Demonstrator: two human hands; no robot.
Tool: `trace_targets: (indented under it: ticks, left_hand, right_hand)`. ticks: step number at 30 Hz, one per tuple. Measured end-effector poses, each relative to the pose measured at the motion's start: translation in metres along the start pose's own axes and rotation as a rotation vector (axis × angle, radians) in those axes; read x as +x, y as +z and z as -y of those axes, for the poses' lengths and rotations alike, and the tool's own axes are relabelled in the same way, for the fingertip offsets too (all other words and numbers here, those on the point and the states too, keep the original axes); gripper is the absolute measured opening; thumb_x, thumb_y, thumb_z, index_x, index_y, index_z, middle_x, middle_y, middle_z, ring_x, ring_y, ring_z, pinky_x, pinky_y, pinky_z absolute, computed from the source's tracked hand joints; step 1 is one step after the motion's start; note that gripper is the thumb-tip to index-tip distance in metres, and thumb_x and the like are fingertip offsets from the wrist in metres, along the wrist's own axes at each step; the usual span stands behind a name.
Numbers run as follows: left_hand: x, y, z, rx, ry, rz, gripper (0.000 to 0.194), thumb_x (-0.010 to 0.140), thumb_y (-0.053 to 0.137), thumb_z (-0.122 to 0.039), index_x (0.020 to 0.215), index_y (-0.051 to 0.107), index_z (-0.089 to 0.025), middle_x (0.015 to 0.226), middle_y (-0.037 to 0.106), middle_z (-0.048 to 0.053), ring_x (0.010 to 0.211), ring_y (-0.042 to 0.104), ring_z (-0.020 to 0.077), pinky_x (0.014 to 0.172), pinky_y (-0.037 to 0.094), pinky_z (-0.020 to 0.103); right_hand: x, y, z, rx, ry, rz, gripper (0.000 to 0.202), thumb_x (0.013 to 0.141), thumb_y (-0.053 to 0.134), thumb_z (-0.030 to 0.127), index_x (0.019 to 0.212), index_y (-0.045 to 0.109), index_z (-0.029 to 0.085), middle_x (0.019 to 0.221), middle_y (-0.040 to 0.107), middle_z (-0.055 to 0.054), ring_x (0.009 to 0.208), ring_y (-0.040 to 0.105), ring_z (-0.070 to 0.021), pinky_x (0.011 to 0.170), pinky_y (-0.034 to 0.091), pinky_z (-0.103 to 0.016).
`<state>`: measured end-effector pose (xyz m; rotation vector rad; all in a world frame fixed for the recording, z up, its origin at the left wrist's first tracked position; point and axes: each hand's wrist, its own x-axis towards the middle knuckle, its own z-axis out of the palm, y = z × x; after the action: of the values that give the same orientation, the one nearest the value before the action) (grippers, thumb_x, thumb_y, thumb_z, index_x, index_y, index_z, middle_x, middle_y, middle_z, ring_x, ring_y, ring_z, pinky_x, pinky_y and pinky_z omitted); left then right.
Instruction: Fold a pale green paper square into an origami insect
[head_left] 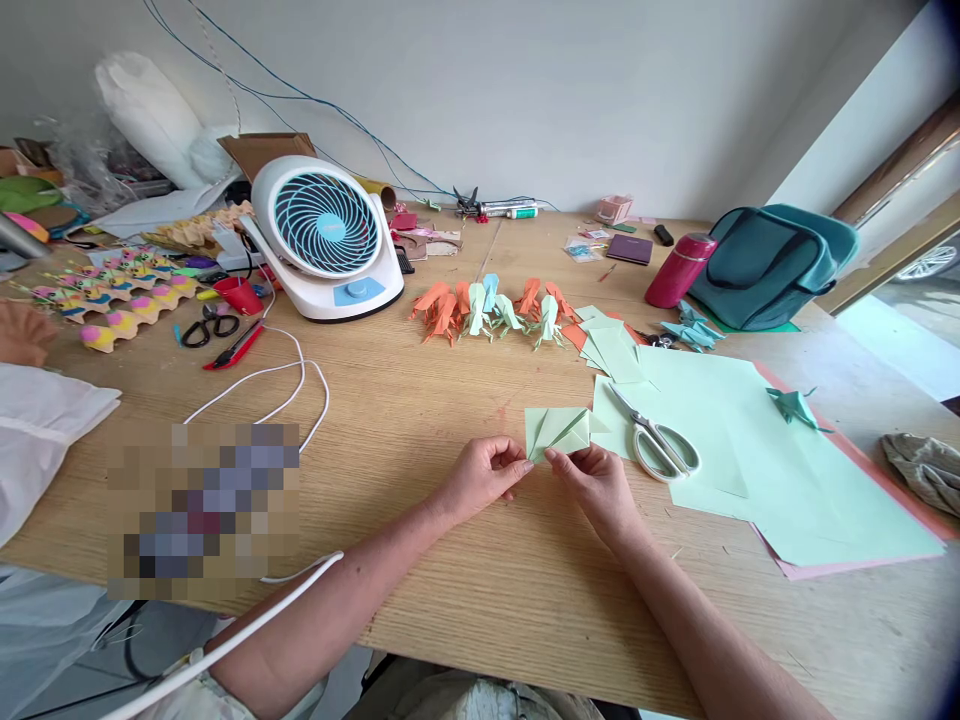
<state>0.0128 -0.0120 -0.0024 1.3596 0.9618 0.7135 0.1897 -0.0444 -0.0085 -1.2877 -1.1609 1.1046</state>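
Note:
A partly folded sheet of pale green paper point(559, 430) stands between my hands, with creased triangular flaps on its face. My left hand point(491, 468) pinches its lower left corner between thumb and fingers. At the lower edge, right of the middle, my right hand point(596, 485) has its thumb on the paper and its fingers curled behind. White-handled scissors point(664, 445) lie just right of my right hand, on large pale green sheets point(810, 470). Smaller cut green pieces point(615, 350) are stacked behind them.
Folded orange and green paper figures point(491, 308) stand in a row farther back. A white fan point(330, 240) is at the back left, its cable looping forward. A red bottle point(680, 270) and teal bag point(772, 265) stand back right. Black scissors point(208, 326) lie left.

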Motion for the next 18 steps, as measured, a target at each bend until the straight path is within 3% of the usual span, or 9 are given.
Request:
trace_targets:
  ticks: [7, 13, 18]
  left_hand:
    - [-0.0033, 0.0050, 0.0039, 0.017, 0.060, -0.062, 0.028, 0.079, 0.066, -0.041, 0.074, 0.057, -0.015, 0.069, 0.051, -0.001, 0.059, 0.049, 0.0091, 0.046, 0.051, 0.020]
    - [-0.0034, 0.0056, 0.0067, 0.034, 0.079, -0.068, 0.026, 0.081, 0.064, -0.040, 0.075, 0.058, -0.015, 0.070, 0.052, -0.001, 0.059, 0.050, 0.0095, 0.046, 0.051, 0.020]
    - [-0.0013, 0.0052, 0.0086, 0.076, 0.117, -0.053, 0.024, 0.082, 0.063, -0.038, 0.076, 0.057, -0.015, 0.070, 0.053, -0.001, 0.057, 0.050, 0.0098, 0.045, 0.050, 0.021]
  right_hand:
    - [0.0003, 0.0036, -0.0045, -0.045, 0.030, 0.078, 0.045, 0.069, 0.077, 0.057, 0.060, 0.058, 0.017, 0.057, 0.053, 0.001, 0.055, 0.040, -0.0111, 0.050, 0.032, -0.025]
    - [-0.0003, 0.0072, -0.0057, -0.055, 0.016, 0.086, 0.046, 0.072, 0.075, 0.051, 0.056, 0.045, 0.020, 0.052, 0.036, 0.005, 0.051, 0.026, -0.0084, 0.047, 0.023, -0.025]
    - [-0.0009, 0.0056, -0.0014, -0.038, -0.001, 0.087, 0.047, 0.071, 0.077, 0.051, 0.056, 0.044, 0.020, 0.052, 0.034, 0.005, 0.052, 0.025, -0.0084, 0.048, 0.022, -0.026]
